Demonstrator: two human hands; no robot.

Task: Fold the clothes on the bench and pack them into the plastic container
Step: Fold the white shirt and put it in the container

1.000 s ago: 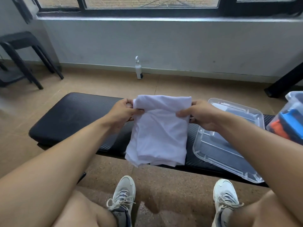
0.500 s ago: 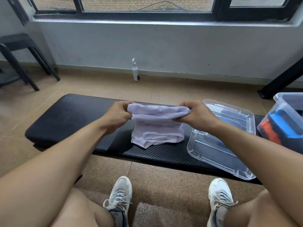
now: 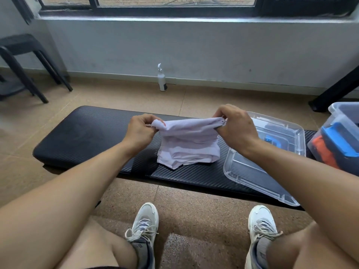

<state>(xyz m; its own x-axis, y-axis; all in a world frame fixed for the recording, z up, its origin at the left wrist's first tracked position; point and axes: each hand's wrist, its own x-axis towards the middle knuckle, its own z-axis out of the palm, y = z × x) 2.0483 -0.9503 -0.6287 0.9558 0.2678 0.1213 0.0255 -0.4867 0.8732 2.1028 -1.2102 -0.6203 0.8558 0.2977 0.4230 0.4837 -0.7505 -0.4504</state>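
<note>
The white garment [image 3: 187, 144] is partly folded, its lower layers bunched on the black padded surface [image 3: 87, 136] while its top edge is stretched taut between the two hands. The left hand [image 3: 140, 131] pinches the left corner of that edge, fingers curled round the cloth; the right hand [image 3: 236, 129] grips the right corner the same way, knuckles up. Both hands sit just above the surface, at either end of the fold — the cloth spans the gap between them and drapes down toward the person.

Just beside the garment, to its right, a clear plastic lid [image 3: 258, 171] lies upturned on the surface, its near corner jutting past the edge. The right forearm crosses over it. Further right stands a clear plastic container [image 3: 338, 121] with blue and orange clothes showing through its wall.

On the floor in front of the surface are two pale sneakers [image 3: 144, 222], one under each forearm, and bare knees at the bottom of the view. Beyond the surface — against the grey wall under the window — stands a small white pump bottle [image 3: 161, 79]. A black stool [image 3: 23, 55] sits at the far left.
</note>
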